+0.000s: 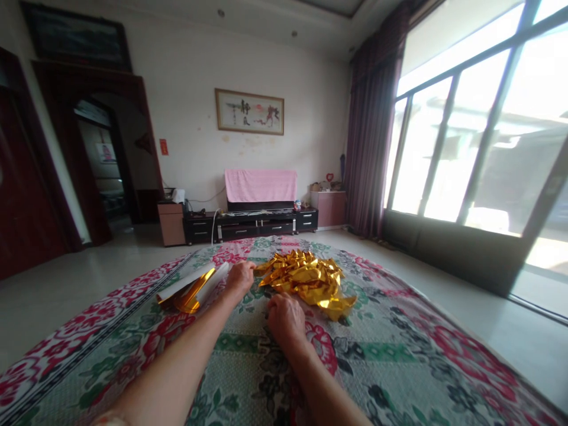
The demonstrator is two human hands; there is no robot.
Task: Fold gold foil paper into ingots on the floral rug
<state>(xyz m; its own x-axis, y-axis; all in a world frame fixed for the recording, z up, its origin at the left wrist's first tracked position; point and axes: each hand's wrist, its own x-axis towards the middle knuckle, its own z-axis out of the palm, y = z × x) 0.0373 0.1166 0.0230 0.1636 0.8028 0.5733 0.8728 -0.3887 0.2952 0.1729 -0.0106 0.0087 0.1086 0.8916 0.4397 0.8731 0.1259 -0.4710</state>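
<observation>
A heap of shiny folded gold foil paper pieces (306,275) lies on the patterned cloth in front of me. My left hand (242,280) is at the heap's left edge, its fingers pinched on the tip of a gold foil paper piece (261,270). My right hand (286,315) rests close to the near side of the heap, fingers curled inward. Whatever may be in those fingers is hidden. Left of my left hand are flat gold foil sheets (195,293), partly curled up, with a white sheet (184,283) beside them.
The red, green and grey floral cloth (381,373) covers the rounded surface under my hands. Across the room stands a low black cabinet (252,228) with a pink cloth (261,184) above it. Large windows (470,142) and a purple curtain (370,136) are at right.
</observation>
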